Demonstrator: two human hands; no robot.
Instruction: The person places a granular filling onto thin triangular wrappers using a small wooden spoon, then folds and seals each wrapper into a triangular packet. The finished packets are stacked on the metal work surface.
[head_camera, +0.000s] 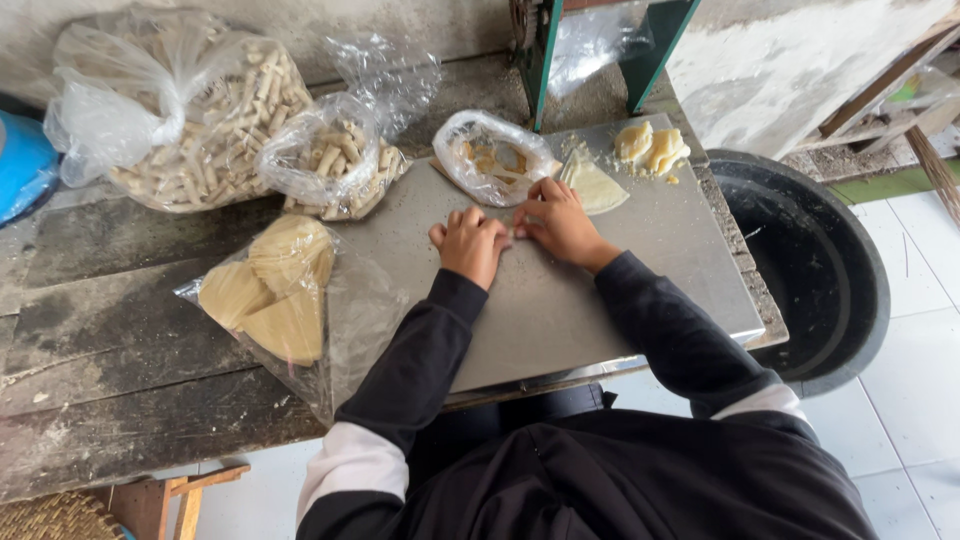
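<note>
A small pale piece of dough (514, 231), barely visible, is pinched between the fingers of the left hand (470, 243) and the right hand (556, 222), both pressed together low on the metal sheet (600, 290), apparently so it can be rolled against the flat surface. At one o'clock a thin dough sheet (595, 186) lies within reach. At twelve a small plastic bag (492, 157) sits open. At nine, bags of rolled sticks (215, 130) and folded wrappers (272, 290) rest on the table (110, 300).

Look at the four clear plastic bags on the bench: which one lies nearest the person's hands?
The small bag of filling on the metal sheet, just beyond the right hand; the others lie further left.
</note>
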